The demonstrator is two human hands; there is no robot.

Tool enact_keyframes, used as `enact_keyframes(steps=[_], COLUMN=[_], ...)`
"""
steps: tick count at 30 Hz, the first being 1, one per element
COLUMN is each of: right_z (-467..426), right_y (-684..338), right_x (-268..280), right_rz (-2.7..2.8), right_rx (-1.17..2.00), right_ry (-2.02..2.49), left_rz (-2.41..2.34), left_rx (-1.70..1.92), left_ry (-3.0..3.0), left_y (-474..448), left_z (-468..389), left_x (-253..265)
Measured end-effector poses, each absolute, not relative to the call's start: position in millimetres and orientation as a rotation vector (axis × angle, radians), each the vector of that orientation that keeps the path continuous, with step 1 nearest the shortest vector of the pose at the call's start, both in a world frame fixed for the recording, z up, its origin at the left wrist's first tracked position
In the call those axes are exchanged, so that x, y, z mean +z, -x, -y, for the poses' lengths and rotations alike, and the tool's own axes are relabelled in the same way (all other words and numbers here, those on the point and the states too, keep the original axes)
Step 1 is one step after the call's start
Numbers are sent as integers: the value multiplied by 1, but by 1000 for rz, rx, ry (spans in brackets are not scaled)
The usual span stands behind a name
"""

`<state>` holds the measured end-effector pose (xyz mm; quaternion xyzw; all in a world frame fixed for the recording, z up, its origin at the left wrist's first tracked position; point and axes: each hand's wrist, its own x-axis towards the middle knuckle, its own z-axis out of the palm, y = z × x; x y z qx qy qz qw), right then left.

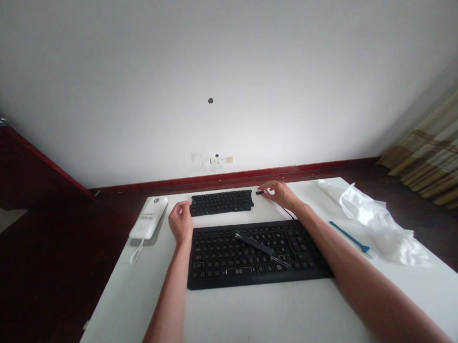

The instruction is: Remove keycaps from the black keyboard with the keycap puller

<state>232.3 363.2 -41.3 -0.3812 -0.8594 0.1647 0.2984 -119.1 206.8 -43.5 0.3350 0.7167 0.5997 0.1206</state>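
Progress, my read: handling stage, parts laid out and nothing joined. The small black key panel (222, 202) lies flat between the hands, apart from the larger keyboard (219, 257). Left hand (181, 221) is curled narrow at the panel's left end; can't tell if it grips or just touches. Right hand (281, 193) is in a narrow pinch on what looks like a small black plug (259, 193), just beside the panel's right end. A cable (288, 213) runs from under that hand back to the keyboard, and I see no socket near the plug, so it looks unconnected.

Keyboard sits nearer the body than both hands, its right end under the right forearm. A dark slim tool (254, 242) with metal prongs rests across its keys, so that one's not in use. Blue tool (349, 237) lies right of the right forearm, also out of hand.

Edges: table (276, 315) far edge is just past the right hand, little room forward. White power bank (149, 218) limits the left hand's outer side, crumpled white plastic (378, 223) the right's. Between hands: only a thin strip, panel to keyboard. Best open room: tabletop between the forearms, nearer the body.
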Motion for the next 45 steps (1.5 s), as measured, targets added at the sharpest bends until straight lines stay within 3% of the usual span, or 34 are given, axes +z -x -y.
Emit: enact_keyframes(steps=[45], right_z=[-380], right_y=[-228], right_x=[-46], right_rz=[2197], right_rx=[541], right_ry=[1100], left_rz=[-2114], left_rx=[1702], left_ry=[-991], left_y=[115], left_z=[-206], left_x=[-37])
